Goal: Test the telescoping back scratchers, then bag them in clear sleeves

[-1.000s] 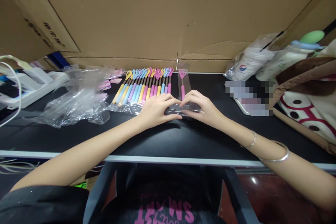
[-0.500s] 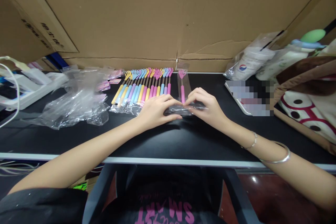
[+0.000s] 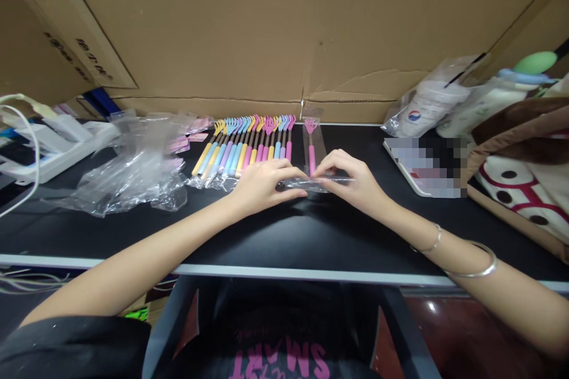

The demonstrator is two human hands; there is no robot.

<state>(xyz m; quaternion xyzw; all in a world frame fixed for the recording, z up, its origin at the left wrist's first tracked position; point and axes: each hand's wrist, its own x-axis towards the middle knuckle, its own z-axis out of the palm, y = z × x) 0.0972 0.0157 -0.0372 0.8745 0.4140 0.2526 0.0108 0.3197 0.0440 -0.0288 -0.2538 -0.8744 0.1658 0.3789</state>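
Observation:
A clear plastic bag (image 3: 304, 185) is stretched low over the table between my two hands. My left hand (image 3: 264, 183) holds its left part, thumb below and index finger along the upper edge. With a pinch of thumb and fingertips, my right hand (image 3: 344, 174) grips the bag's right side. Just beyond lies a pink back scratcher (image 3: 312, 157) in a clear sleeve, claw end away from me. To its left runs a row of back scratchers (image 3: 244, 151) with yellow, blue, purple and pink handles. My left fingers partly cover the near ends of that row.
Loose clear bags (image 3: 137, 172) are heaped on the left, with pink cards (image 3: 180, 143) behind them. A white power strip (image 3: 57, 154) sits further left. On the right are a phone (image 3: 413, 174), a bagged cup (image 3: 429, 109) and a cloth bag (image 3: 511, 183). Cardboard (image 3: 249, 29) walls the back.
The whole view has shifted slightly to the right. Both hands keep nearly the same hold on the clear bag, with only tiny finger movement.

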